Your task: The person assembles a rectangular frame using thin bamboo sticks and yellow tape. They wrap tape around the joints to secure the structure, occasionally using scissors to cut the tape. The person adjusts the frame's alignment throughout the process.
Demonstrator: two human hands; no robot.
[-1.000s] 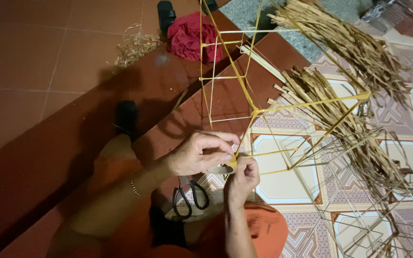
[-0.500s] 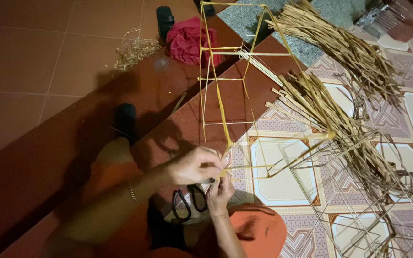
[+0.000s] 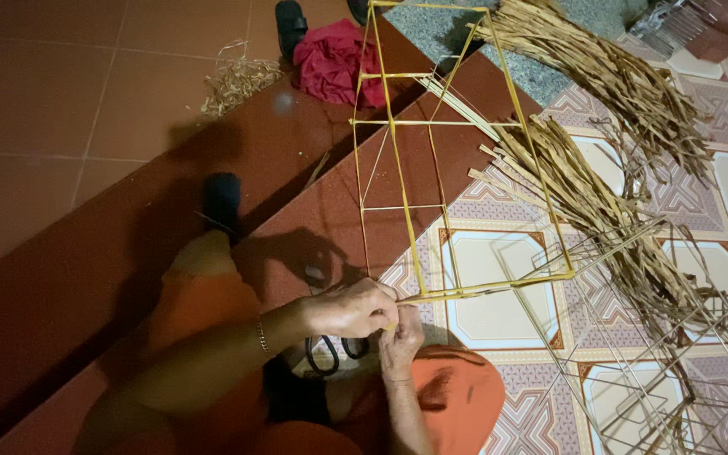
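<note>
Left hand (image 3: pixel 351 310) and right hand (image 3: pixel 400 335) pressed together, fingers pinched on the near corner of the yellow stick frame (image 3: pixel 431 168), scissors (image 3: pixel 330 352) beneath

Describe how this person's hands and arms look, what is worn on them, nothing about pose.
Both forearms are bare, with no sleeves showing and no gloves. The left hand has a thin bead-like bracelet at the wrist. The right hand shows no jewellery that can be made out. The arms are in dim shadow, so finer details cannot be told.
</note>
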